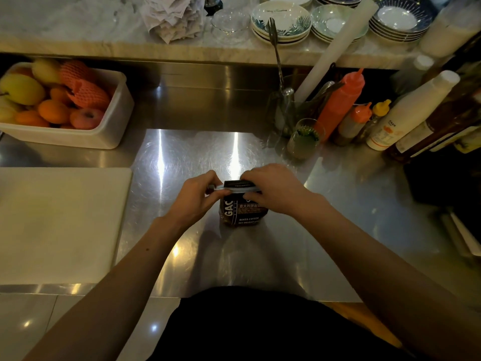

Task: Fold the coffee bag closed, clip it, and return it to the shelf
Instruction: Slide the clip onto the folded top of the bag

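Hands both pinch clip [238,188] across folded top of coffee bag [243,211]: your left hand [194,198] at left end, right hand [273,190] at right. Bag stands upright on worktop [187,152], between hands. Clip runs left-right.

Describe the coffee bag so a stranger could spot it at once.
Find the steel counter; at its middle, both hands meet over a small dark bag. Unlike the bottles at right, it carries white lettering reading BAKED COFFEE and a pale clip across its folded top.

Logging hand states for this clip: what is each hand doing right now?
Left hand: closed on the clip's end.
Right hand: closed over the coffee bag's folded top.
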